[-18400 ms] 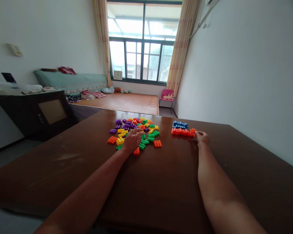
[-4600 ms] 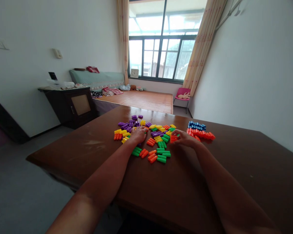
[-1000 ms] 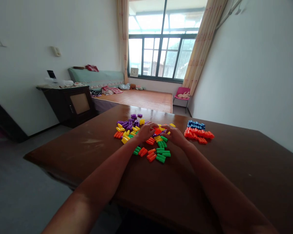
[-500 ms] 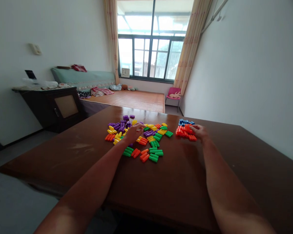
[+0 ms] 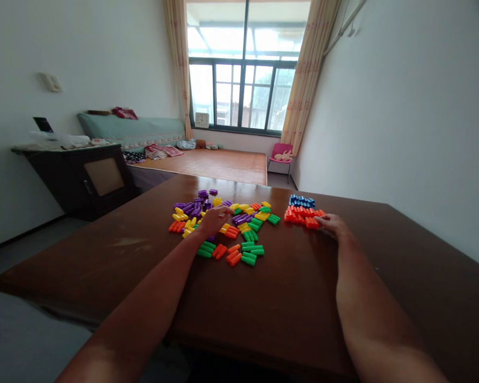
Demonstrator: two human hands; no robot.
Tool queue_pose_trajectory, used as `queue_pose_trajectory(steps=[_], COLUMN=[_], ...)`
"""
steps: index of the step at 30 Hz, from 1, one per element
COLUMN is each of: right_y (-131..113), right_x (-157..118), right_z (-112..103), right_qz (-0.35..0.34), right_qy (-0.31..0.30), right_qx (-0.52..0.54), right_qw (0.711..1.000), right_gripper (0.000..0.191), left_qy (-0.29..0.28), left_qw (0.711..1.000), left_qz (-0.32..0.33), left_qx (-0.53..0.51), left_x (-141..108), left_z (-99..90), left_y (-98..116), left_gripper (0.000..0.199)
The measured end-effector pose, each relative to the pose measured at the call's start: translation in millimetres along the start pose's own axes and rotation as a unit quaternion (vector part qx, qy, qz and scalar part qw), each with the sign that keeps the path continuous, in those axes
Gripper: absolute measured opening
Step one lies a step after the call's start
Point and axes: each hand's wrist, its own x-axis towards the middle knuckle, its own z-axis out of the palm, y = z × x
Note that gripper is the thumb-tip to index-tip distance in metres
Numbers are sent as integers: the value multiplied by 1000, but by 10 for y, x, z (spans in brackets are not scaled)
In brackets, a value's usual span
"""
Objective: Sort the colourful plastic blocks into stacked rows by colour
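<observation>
My right hand [image 5: 331, 223] is at the right end of a cluster of orange plastic toy blocks [image 5: 297, 214], its thumb and fingertips closed on an orange block [image 5: 312, 223] at the near edge. Directly behind lies a bunch of blue blocks [image 5: 302, 201]. My left hand [image 5: 215, 219] hovers over or rests on a mixed spread of blocks, fingers loosely bent and apart, with nothing visible in them. Around it are purple blocks [image 5: 193, 206], yellow blocks [image 5: 179, 214], green blocks [image 5: 254, 248] and orange blocks [image 5: 233, 259]. Each block looks like joined round tubes. My left hand hides some of them.
The blocks lie on a dark brown, glossy table [image 5: 263, 298]. Beyond it stands a bed [image 5: 227, 164] below a window, with a pink chair [image 5: 281, 152] to its right. A dark cabinet [image 5: 99, 170] is at the left.
My right hand has come nearer and slightly right, from over the orange cluster to its near right edge, uncovering more orange and blue blocks. My left hand stays over the mixed blocks. The view has shifted slightly.
</observation>
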Motion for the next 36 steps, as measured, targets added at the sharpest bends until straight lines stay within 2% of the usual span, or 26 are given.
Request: queue_pose_trajectory(steps=[3, 5, 7, 10, 16, 19, 22, 25, 28, 31, 34, 36], right_y=[-51, -83, -94, -62, 21, 24, 18, 39, 109, 182, 172, 98], right_x=[20, 20, 9, -16, -34, -18, 1, 28, 88, 157, 183, 167], right_z=[-56, -55, -20, 69, 175, 128, 61, 59, 130, 194, 183, 142], right_qz=[14, -31, -72, -90, -104, -89, -41, 14, 23, 10, 7, -8], right_qy=[-75, -92, -81, -50, 10, -5, -39, -39, -30, -24, 25, 75], right_qx=[28, -9, -75, -139, -134, -103, -72, -72, -48, -18, -13, -29], right_qw=[997, 995, 991, 985, 985, 991, 996, 996, 998, 999, 1000, 997], right_gripper=[37, 44, 47, 42, 38, 37, 34, 32, 26, 26, 26, 24], left_qy=[3, 12, 18, 23, 31, 39, 64, 96, 116, 72, -47, -137], left_qw=[1000, 1000, 1000, 1000, 999, 999, 997, 995, 991, 990, 983, 968], left_qz=[3, 4, -2, -13, -14, -8, -1, -9, -39, -70, -94, -114], left_qx=[0, -1, -4, -4, -5, -24, -31, -4, 48, 103, 152, 178], left_x=[1, 1, 1, 3, 9, 18, 39, 58, 56, 27, -24, -58], left_z=[-12, -27, -45, -64, -70, -80, -110, -184, -311, -475, -631, -694], left_y=[-9, -16, -24, -36, -38, -45, -72, -109, -145, -184, -217, -219], left_gripper=[25, 24, 24, 25, 24, 24, 23, 22, 23, 24, 22, 18])
